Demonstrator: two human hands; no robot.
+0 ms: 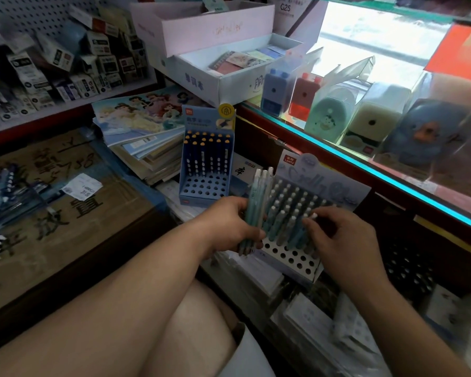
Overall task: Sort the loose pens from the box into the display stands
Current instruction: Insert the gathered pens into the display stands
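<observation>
Pale blue pens (257, 202) bundled in left hand (229, 227) grip; right hand (343, 240) fingers (310, 221) pinch a pen in the near stand (297, 257).

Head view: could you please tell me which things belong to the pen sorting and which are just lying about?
Job: bundle of pens, gripped by the left hand; right hand, reaching into the pale stand; dark blue stand.
Lying about: boxed sharpeners; picture books; white boxes; paper slip.
</observation>
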